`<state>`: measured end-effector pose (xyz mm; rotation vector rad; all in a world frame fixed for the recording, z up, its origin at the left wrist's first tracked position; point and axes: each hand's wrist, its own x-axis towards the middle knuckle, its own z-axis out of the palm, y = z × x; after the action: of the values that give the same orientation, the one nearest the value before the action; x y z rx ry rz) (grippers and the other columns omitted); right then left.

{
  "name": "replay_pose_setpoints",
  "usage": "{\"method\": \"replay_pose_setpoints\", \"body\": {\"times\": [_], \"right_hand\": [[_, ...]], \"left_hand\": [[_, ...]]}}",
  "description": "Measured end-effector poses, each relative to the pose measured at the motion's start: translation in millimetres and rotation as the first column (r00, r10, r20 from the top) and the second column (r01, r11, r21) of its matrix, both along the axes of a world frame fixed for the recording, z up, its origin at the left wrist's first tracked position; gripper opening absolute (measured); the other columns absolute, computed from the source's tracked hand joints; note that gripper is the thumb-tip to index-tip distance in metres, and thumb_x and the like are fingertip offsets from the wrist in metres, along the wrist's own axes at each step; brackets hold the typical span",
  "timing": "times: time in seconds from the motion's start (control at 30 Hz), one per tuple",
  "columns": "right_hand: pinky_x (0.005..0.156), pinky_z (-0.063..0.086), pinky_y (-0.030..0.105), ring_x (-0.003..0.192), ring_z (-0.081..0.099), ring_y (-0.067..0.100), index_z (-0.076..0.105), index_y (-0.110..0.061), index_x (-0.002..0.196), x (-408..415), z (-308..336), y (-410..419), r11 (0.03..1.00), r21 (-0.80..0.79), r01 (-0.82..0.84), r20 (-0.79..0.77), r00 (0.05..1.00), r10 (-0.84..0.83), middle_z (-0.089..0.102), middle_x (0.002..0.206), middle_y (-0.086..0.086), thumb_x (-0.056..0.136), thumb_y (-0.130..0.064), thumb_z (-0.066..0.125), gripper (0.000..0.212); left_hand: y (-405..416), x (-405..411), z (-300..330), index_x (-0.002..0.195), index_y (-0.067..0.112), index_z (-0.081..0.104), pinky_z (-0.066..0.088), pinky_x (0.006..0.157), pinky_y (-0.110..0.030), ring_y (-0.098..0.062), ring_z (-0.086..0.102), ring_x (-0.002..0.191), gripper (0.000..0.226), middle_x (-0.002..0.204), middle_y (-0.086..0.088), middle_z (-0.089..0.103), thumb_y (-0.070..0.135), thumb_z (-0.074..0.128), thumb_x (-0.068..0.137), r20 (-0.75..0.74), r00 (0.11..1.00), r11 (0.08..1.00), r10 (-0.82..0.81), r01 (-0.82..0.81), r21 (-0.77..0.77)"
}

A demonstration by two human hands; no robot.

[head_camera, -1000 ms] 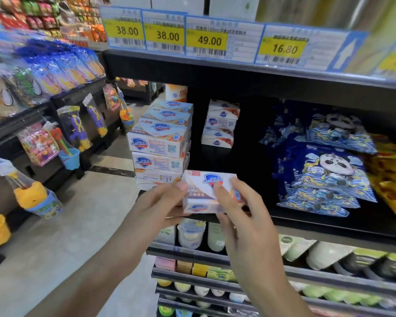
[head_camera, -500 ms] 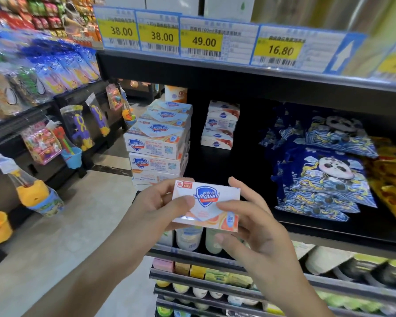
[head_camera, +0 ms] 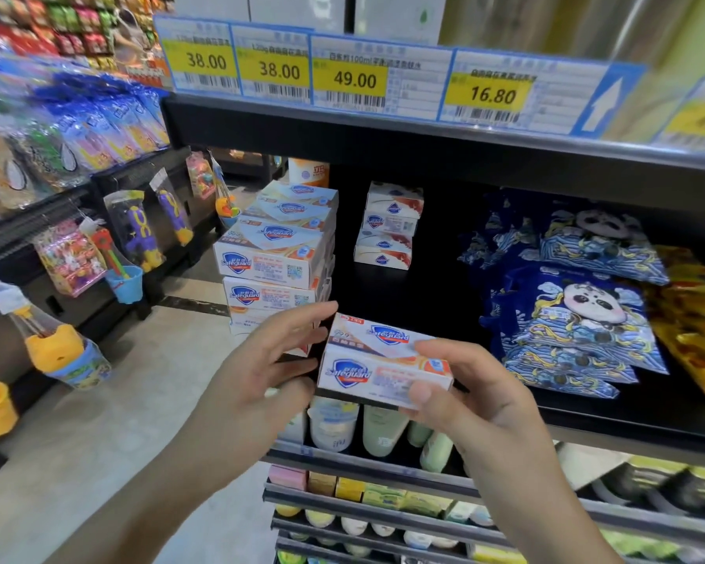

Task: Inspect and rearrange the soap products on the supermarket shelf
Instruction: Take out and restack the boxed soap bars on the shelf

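My right hand (head_camera: pixel 481 400) has its thumb (head_camera: pixel 420 392) pressed on the near face of a white soap box (head_camera: pixel 383 360) and its fingers curled over the box's top right end, so the box is pinched between them. I see the box tilted a little, its blue shield logo facing me, held at the front edge of the black shelf (head_camera: pixel 627 417). My left hand (head_camera: pixel 269 360) is just left of the box with its fingers (head_camera: pixel 302 319) spread and fairly straight; the fingertips lie near the box's left end, but I cannot tell whether they touch it.

Just beyond my left fingers stands a tall stack of soap boxes (head_camera: pixel 277 254) of the same kind, at the shelf's left end. Farther back, past the held box, sits a smaller pile of soap boxes (head_camera: pixel 389 225). Right of my right hand lie blue panda packets (head_camera: pixel 578 311) in an overlapping heap, with yellow packets (head_camera: pixel 692 319) beside them at the frame edge.

Above my fingers, on the next shelf lip, I read price tags (head_camera: pixel 355 75) marked 38.00, 38.00, 49.00 and 16.80. Below my hands, lower shelves hold pale bottles (head_camera: pixel 334 425) and small coloured bars (head_camera: pixel 342 488). Far left of my left hand, toys in clear bags (head_camera: pixel 135 238) hang from another rack.
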<state>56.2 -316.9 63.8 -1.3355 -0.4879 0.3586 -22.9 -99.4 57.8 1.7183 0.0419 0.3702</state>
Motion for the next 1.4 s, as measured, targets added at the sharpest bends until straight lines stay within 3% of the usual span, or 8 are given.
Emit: {"method": "replay_pose_setpoints", "body": {"times": [0.1,0.23,0.47,0.63,0.83,1.0,1.2,1.4], "right_hand": [[0.082,0.061,0.031,0.109,0.072,0.028,0.075,-0.026,0.111,3.5,-1.5,0.2,1.0,-0.028,-0.002,-0.047,0.999,0.0,0.074,0.12,0.007,0.066,-0.049,0.089,0.052],[0.084,0.062,0.037,0.102,0.074,0.029,0.073,-0.038,0.118,3.7,-1.6,2.8,0.998,-0.058,0.032,-0.045,0.998,-0.034,0.075,0.117,0.004,0.066,-0.053,0.082,0.055],[0.085,0.062,0.048,0.09,0.075,0.03,0.068,-0.041,0.122,2.7,1.6,6.1,0.987,-0.133,0.096,-0.025,0.995,-0.1,0.076,0.102,0.012,0.08,-0.058,0.076,0.046],[0.094,0.058,0.045,0.11,0.071,0.019,0.061,-0.043,0.129,4.2,-1.4,3.5,0.979,-0.19,0.069,0.079,0.995,-0.055,0.071,0.125,-0.008,0.083,-0.07,0.054,0.053],[0.106,0.048,0.043,0.133,0.056,0.013,0.042,-0.039,0.147,0.6,-2.8,2.2,0.985,-0.161,0.064,0.322,0.947,-0.009,0.056,0.144,-0.017,0.086,-0.04,0.076,0.07],[0.111,0.045,0.034,0.143,0.044,0.015,0.051,-0.044,0.141,0.6,-5.4,2.3,0.982,-0.171,0.08,0.51,0.86,0.018,0.034,0.161,-0.013,0.089,-0.015,0.072,0.064],[0.108,0.047,0.028,0.143,0.044,0.01,0.065,-0.039,0.127,0.9,-3.7,2.5,0.971,-0.228,0.078,0.566,0.821,0.067,0.03,0.162,-0.015,0.089,-0.002,0.072,0.053],[0.099,0.05,0.02,0.139,0.05,0.011,0.072,-0.038,0.114,3.7,-1.8,4.9,0.965,-0.253,0.062,0.529,0.844,0.084,0.036,0.158,-0.02,0.087,0.005,0.072,0.051]], "left_hand": [[-2.6,-0.4,-1.1,0.136,0.049,0.055,0.052,0.102,-0.034,-0.016,0.052,0.136,0.074,0.143,0.015,0.056,-0.003,0.074,0.088,0.048,0.998,0.968,0.046,-0.056,0.245],[-4.7,3.3,3.9,0.135,0.041,0.06,0.052,0.101,-0.042,-0.018,0.051,0.137,0.062,0.146,0.017,0.053,0.009,0.079,0.085,0.087,0.996,0.95,0.005,-0.032,0.31],[-4.2,3.3,2.3,0.124,0.042,0.063,0.055,0.095,-0.032,-0.013,0.061,0.122,0.046,0.122,0.016,0.071,0.027,0.076,0.083,0.005,1.0,0.968,0.015,-0.016,0.252],[-5.5,6.2,3.1,0.125,0.029,0.064,0.053,0.099,-0.031,-0.015,0.065,0.121,0.041,0.123,0.012,0.072,0.023,0.073,0.086,-0.001,1.0,0.99,-0.016,0.016,0.139],[-6.4,7.8,5.6,0.122,0.02,0.067,0.056,0.096,-0.037,-0.019,0.071,0.113,0.035,0.119,0.004,0.075,0.022,0.072,0.087,-0.048,0.999,1.0,-0.009,0.008,-0.03],[-8.8,9.7,8.9,0.117,0.019,0.072,0.056,0.095,-0.033,-0.017,0.073,0.105,0.036,0.113,0.002,0.077,0.031,0.07,0.083,-0.1,0.994,0.991,0.034,-0.046,-0.125],[-7.9,12.2,13.6,0.118,0.023,0.072,0.054,0.097,-0.039,-0.015,0.073,0.105,0.042,0.109,0.004,0.079,0.042,0.066,0.081,-0.252,0.967,0.98,0.029,-0.077,-0.182],[-4.8,11.9,16.6,0.113,0.022,0.074,0.051,0.085,-0.034,-0.019,0.077,0.093,0.047,0.104,-0.002,0.08,0.049,0.069,0.074,-0.37,0.929,0.962,0.0,-0.101,-0.255]]}}
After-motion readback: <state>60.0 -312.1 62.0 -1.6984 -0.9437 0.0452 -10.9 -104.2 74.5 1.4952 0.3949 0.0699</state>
